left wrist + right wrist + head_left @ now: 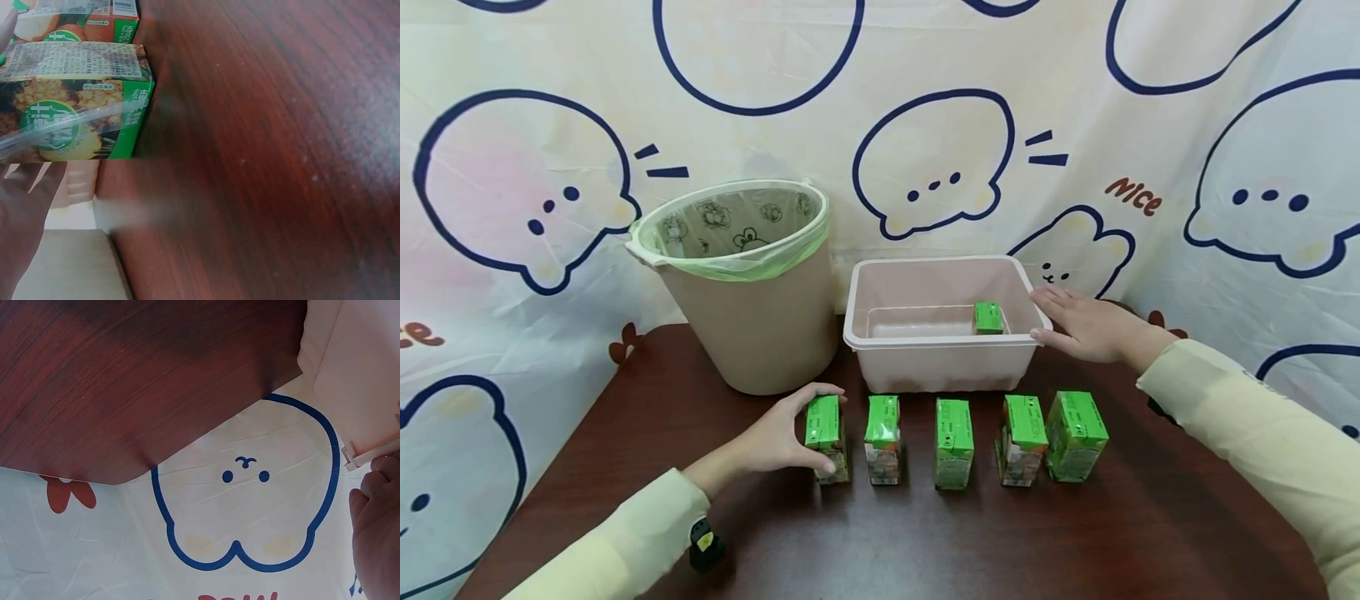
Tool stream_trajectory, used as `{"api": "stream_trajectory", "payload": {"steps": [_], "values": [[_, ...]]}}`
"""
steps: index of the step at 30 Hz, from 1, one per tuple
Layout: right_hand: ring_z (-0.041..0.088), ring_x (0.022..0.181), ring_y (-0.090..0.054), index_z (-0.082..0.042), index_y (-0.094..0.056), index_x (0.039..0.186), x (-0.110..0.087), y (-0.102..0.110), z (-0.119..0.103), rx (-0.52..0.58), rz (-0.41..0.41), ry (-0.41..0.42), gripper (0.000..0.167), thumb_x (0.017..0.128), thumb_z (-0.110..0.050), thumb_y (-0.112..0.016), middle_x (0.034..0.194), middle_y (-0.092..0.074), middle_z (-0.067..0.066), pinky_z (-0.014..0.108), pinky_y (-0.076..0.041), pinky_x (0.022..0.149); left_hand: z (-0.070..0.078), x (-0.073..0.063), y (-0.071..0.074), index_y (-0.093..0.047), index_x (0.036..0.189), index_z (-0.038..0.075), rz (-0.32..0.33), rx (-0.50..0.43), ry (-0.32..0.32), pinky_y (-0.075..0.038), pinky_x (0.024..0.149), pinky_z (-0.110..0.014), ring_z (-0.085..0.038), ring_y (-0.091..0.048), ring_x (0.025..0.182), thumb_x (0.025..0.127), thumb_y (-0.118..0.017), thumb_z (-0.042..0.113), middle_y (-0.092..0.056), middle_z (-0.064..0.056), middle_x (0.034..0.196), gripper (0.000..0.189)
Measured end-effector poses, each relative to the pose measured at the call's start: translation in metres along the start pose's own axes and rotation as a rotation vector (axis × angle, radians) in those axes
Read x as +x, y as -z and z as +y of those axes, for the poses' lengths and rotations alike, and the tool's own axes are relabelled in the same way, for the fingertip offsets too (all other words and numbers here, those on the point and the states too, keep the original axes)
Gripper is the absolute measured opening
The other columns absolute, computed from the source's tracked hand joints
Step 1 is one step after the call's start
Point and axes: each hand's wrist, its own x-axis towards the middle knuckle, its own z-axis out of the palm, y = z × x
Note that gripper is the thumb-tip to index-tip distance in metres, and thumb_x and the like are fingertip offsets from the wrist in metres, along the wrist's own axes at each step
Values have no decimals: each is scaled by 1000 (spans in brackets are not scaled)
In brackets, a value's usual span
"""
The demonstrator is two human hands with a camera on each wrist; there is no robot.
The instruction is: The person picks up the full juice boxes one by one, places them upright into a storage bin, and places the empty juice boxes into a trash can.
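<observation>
My left hand (782,435) holds the leftmost juice box (824,423) between thumb and fingers; it stands upright on the table. In the left wrist view this juice box (69,119) has a pineapple picture and a wrapped straw on its side. More green-topped juice boxes stand in a row to its right: one (883,425) close by, one (953,433) in the middle, two (1024,425) at the right end. Another juice box (988,318) is inside the pale pink plastic basin (940,367). With fingers extended, my right hand (1093,327) touches the basin's right rim.
Left of the basin stands a beige trash bin (760,321) lined with a green bag. The dark red-brown wooden table (925,542) ends at a cartoon-printed cloth (760,150), which hangs behind and at both sides.
</observation>
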Motion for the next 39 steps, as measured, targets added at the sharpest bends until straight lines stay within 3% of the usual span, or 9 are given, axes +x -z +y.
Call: {"api": "stream_trajectory", "payload": {"steps": [9, 14, 25, 39], "values": [[42, 142, -19, -2, -22, 154, 2, -3, 3, -7, 8, 2, 81, 98, -59, -38, 157, -21, 22, 62, -22, 109, 1, 1, -4, -49, 133, 25, 19, -34, 17, -45, 94, -34, -14, -54, 112, 66, -91, 29, -58, 7, 124, 79], [43, 142, -18, -2, -21, 154, 1, -2, 3, -6, 6, 1, 81, 98, -59, -38, 157, -20, 22, 62, -22, 109, 2, 1, -5, -50, 132, 24, 33, -30, 16, -45, 94, -35, -15, -54, 111, 69, -90, 28, -59, 1, 124, 75], [42, 143, -18, -2, -22, 154, 1, -2, 2, -6, 2, 5, 81, 98, -59, -38, 157, -20, 22, 62, -21, 109, 2, 1, -7, -53, 129, 22, 58, -19, -10, -46, 91, -39, -14, -56, 107, 71, -88, 12, -61, 7, 119, 69], [43, 142, -18, -4, -21, 154, 0, -1, 2, 6, 2, -6, 81, 98, -60, -39, 157, -19, 22, 63, -22, 108, 14, 0, 9, -54, 129, 23, 69, 8, -16, -45, 93, -40, -14, -56, 109, 72, -88, 22, -62, 5, 118, 67]]}}
